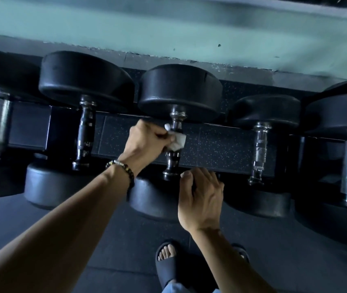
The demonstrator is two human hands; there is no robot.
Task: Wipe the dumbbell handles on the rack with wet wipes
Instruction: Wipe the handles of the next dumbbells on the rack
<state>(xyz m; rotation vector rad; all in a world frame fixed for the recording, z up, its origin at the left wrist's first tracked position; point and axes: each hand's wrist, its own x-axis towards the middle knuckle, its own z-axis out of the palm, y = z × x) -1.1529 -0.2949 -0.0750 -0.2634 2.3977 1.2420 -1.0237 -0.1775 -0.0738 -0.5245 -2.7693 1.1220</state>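
The left hand (147, 140) has its fingers curled round a white wet wipe (176, 140), pressing it against the chrome handle (175, 132) of the middle dumbbell (179, 92); the right hand (200, 199) rests on that dumbbell's near head at about 5 o'clock from the wipe, thumb and fingers bent over the rubber edge, apparently steadying it; it holds no cloth.

To do this step well, I judge the wipe should wrap as far round the bar as it will go and travel the full run between the two collars, with a twist of the wrist so the underside is reached too; the right hand should keep the weight from rolling on the rack (210, 144).

The handle is bright, ringed metal with flared collars at each end, its middle hidden behind the wipe; the heads are black, round and matte. The dumbbell lies crosswise on the dark speckled rack, near the picture's centre; a neighbour with a dark handle (86, 132) sits at 9 o'clock, and one with a knurled handle (260, 149) at 3 o'clock, both untouched just now.
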